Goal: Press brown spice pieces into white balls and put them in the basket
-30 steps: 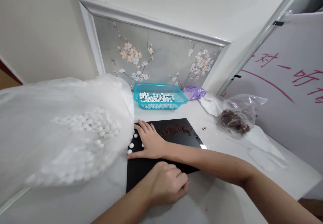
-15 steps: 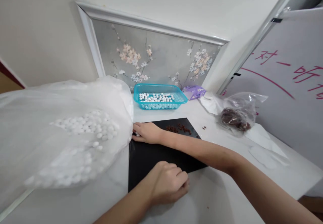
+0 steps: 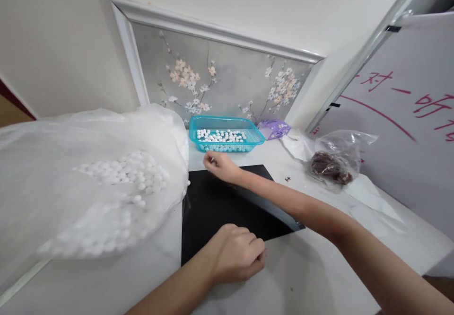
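My right hand (image 3: 220, 165) hovers over the far edge of a black mat (image 3: 220, 211), just in front of the teal basket (image 3: 227, 148). Its fingers are curled together, and what they hold, if anything, is hidden. My left hand (image 3: 238, 252) rests at the mat's near edge, fingers folded under and their inside out of sight. White foam balls (image 3: 220, 136) lie in the basket. A large translucent bag (image 3: 156, 126) of similar white balls lies on the left, and one loose white ball (image 3: 188, 182) sits by its edge.
A clear bag with brown pieces (image 3: 329, 166) lies at the right, near a small brown piece (image 3: 288, 179) on the white table (image 3: 283, 277). Behind the basket's right end is a purple packet (image 3: 275, 129). A whiteboard (image 3: 407, 102) stands along the right side.
My right hand has moved from the bag's edge rightward and away from me, toward the basket, rising off the mat. My forearm now covers the brown pieces on the mat. My left hand stays put.
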`<state>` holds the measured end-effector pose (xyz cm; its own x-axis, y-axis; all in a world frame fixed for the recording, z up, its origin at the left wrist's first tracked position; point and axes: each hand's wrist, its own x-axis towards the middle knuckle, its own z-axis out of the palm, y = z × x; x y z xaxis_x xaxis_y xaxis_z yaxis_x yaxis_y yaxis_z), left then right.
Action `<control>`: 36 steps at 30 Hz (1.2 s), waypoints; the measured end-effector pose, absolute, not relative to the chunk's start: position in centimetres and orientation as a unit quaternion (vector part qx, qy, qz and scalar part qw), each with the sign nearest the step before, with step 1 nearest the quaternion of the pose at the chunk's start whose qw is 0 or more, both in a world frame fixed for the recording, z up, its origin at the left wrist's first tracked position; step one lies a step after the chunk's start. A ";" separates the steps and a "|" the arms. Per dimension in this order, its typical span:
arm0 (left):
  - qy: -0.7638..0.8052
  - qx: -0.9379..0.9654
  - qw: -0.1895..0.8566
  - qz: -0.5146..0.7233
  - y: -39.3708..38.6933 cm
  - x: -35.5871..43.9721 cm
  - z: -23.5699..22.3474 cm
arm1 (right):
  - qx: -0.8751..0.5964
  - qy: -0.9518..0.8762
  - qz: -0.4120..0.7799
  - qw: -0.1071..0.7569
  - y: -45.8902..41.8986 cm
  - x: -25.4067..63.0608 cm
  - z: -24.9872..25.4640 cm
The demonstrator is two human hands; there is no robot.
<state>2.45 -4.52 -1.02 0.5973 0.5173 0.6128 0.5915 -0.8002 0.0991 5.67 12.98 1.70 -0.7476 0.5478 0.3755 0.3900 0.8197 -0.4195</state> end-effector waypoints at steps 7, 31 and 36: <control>-0.314 -0.884 0.064 -0.340 -4.5 2.5 -1.2 | -0.426 -0.849 0.089 0.300 21.3 5.7 7.2; -0.323 -0.891 0.044 -0.316 -4.6 2.3 -1.0 | -0.210 -0.968 0.076 0.117 11.4 2.7 1.7; -0.322 -0.888 0.054 -0.325 -4.6 2.6 -1.6 | -0.358 -0.912 0.030 0.196 15.7 4.4 5.3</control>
<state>2.60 -4.62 -1.56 0.5815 0.5360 0.6120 0.6068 -0.7869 0.1126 4.39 15.71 5.26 -0.6664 0.6655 0.3362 0.6416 0.7415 -0.1961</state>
